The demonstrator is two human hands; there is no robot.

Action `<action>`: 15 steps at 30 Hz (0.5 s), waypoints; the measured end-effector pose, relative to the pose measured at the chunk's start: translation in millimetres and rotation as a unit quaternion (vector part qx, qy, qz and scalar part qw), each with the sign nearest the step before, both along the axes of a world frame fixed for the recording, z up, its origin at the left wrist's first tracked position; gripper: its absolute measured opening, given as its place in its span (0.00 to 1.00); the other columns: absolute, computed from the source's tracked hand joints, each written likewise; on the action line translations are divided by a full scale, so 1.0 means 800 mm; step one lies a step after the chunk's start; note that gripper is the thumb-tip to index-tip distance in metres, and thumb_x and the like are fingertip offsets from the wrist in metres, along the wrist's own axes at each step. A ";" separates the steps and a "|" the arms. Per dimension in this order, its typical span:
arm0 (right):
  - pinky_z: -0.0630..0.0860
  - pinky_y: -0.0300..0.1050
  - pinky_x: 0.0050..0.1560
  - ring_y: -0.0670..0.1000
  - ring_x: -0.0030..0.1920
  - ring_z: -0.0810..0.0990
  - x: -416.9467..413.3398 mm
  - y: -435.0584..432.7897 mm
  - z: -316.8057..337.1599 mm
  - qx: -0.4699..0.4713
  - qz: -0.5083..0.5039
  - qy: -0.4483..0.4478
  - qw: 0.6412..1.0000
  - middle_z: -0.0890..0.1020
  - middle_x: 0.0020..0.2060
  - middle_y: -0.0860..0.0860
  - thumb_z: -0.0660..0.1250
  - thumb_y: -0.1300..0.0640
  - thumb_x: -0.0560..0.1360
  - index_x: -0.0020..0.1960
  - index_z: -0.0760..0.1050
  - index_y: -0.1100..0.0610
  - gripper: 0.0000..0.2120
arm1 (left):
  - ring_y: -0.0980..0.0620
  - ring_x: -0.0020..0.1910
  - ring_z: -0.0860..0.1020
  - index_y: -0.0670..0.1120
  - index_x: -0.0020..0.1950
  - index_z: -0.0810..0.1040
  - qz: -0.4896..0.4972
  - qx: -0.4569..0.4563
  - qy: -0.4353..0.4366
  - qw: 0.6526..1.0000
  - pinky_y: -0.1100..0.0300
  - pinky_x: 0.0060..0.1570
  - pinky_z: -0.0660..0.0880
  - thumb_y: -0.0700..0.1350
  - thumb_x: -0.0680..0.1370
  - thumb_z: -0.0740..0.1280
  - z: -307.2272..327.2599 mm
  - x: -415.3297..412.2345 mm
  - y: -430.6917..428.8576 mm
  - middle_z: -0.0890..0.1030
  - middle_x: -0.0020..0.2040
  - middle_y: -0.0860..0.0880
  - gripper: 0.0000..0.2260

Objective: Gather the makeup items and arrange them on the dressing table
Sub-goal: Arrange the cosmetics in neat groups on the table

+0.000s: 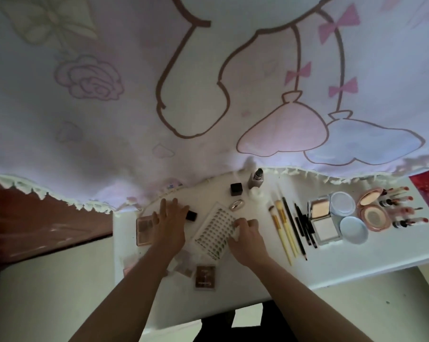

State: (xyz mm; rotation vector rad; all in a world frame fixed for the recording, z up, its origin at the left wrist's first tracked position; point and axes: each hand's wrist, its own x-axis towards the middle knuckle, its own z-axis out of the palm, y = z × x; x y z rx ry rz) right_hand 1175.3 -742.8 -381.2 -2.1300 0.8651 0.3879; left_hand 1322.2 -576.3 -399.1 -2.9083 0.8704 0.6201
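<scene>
Makeup lies on the white dressing table [258, 280]. My left hand [169, 223] lies flat with straight fingers, touching a small black box [191, 215] and partly covering a pink palette [144, 228]. My right hand [248, 233] has curled fingers pinching the right edge of a white lash tray [213, 230]. A brown compact [205, 277] lies near the front. To the right sit brushes and pencils [290, 228], a square powder compact [323, 218], a round pink compact [371, 211] and several lipsticks [403, 208].
A black cube [236, 189], a foundation bottle [256, 178] and a silver oval case [236, 204] stand at the back of the table. A printed curtain [208, 95] hangs over the back edge. Two round pale-blue lids [354, 229] lie by the compacts. Crumpled wrappers [184, 262] lie near the front.
</scene>
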 end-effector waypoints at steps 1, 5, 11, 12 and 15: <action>0.78 0.50 0.54 0.57 0.53 0.78 0.001 0.007 -0.003 0.009 0.003 -0.004 1.000 0.66 0.59 0.53 0.65 0.55 0.76 0.65 0.67 0.55 0.19 | 0.41 0.78 0.44 0.53 0.76 0.61 -0.001 -0.007 0.003 1.000 0.40 0.74 0.49 0.32 0.76 0.57 -0.001 0.007 0.003 0.52 0.79 0.46 0.31; 0.78 0.49 0.59 0.56 0.59 0.76 0.006 0.024 -0.009 0.020 0.023 -0.016 0.999 0.67 0.64 0.52 0.63 0.59 0.77 0.64 0.70 0.53 0.16 | 0.38 0.71 0.62 0.48 0.68 0.72 -0.049 -0.065 -0.015 0.997 0.43 0.64 0.68 0.31 0.73 0.61 -0.002 0.025 0.006 0.68 0.67 0.43 0.25; 0.77 0.45 0.62 0.54 0.67 0.71 0.018 0.048 -0.002 0.049 0.036 -0.041 0.997 0.68 0.67 0.51 0.61 0.62 0.80 0.64 0.73 0.55 0.14 | 0.38 0.58 0.73 0.40 0.67 0.71 0.073 -0.225 0.002 0.972 0.49 0.51 0.73 0.33 0.79 0.59 0.020 0.020 0.013 0.70 0.63 0.39 0.16; 0.78 0.45 0.62 0.55 0.67 0.72 0.021 0.051 0.000 0.057 0.040 -0.043 0.997 0.69 0.67 0.51 0.60 0.63 0.80 0.64 0.73 0.55 0.14 | 0.39 0.57 0.74 0.39 0.66 0.72 0.093 -0.247 -0.006 0.965 0.52 0.49 0.71 0.33 0.80 0.59 0.028 0.018 0.017 0.71 0.63 0.39 0.15; 0.78 0.48 0.62 0.56 0.65 0.73 0.030 0.054 0.009 0.073 0.040 -0.033 0.996 0.71 0.66 0.53 0.59 0.64 0.79 0.65 0.73 0.55 0.15 | 0.42 0.57 0.76 0.42 0.65 0.73 0.106 -0.252 -0.010 0.962 0.54 0.50 0.70 0.37 0.81 0.59 0.046 0.019 0.029 0.71 0.65 0.42 0.14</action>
